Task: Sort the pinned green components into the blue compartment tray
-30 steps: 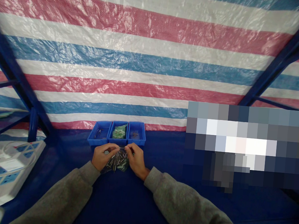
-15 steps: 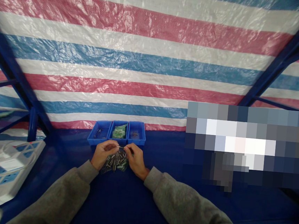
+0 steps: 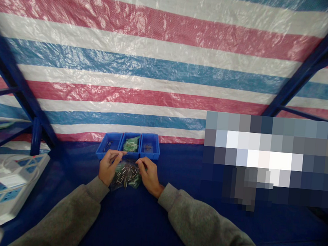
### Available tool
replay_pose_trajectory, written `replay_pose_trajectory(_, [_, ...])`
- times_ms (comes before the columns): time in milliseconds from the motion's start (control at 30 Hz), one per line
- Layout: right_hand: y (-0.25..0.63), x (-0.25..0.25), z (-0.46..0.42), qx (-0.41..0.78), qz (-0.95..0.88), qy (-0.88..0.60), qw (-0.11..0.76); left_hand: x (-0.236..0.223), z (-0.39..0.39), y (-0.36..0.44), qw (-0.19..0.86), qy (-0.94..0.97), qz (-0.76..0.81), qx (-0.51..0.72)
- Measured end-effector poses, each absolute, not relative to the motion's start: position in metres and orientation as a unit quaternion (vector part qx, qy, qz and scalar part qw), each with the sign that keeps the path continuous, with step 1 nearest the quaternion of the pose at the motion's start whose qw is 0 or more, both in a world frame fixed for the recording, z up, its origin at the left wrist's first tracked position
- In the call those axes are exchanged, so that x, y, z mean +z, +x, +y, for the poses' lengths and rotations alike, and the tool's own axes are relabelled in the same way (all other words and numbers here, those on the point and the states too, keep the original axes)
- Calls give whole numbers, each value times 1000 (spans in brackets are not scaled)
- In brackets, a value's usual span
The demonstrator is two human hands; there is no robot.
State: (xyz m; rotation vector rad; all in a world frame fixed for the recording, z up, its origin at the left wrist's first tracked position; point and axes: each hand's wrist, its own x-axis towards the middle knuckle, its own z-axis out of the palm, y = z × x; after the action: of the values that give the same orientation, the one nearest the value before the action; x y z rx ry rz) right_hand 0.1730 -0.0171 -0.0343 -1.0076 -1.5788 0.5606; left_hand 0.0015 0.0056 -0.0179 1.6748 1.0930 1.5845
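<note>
My left hand [image 3: 110,167] is pinched, thumb against fingers, just in front of the left and middle blue bins; whatever it grips is too small to make out. To its right, my right hand [image 3: 149,174] has thumb and forefinger pressed together, and their contents are also too small to tell. Between and below the hands lies a clear plastic bag [image 3: 115,184] with a heap of short, shiny metal pins [image 3: 126,174] on it. Behind stand the left bin [image 3: 100,154] with a few metal pieces, the middle bin with a green packet [image 3: 131,144], and the right bin [image 3: 149,156] with small, thin parts.
White power strips [image 3: 11,197] with cables lie on the left of the blue table [image 3: 132,227]. Blue frame posts [image 3: 36,136] rise at both sides. A striped plastic sheet [image 3: 157,69] hangs behind. A pixelated patch hides the right side.
My left hand has drawn back left and slightly up, away from my right hand. The thin metal rod that showed between both hands is no longer visible there. My right hand has barely moved.
</note>
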Motion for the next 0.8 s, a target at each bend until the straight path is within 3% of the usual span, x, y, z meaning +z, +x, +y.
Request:
replay_pose_trajectory(333, [173,-33,-18,239,-666,-433,559,-17,-4,2,87,783,393,474])
replay_pose_trajectory(800, [172,-33,-19,252,-655,-426,570,-17,-4,2,127,755,428,480])
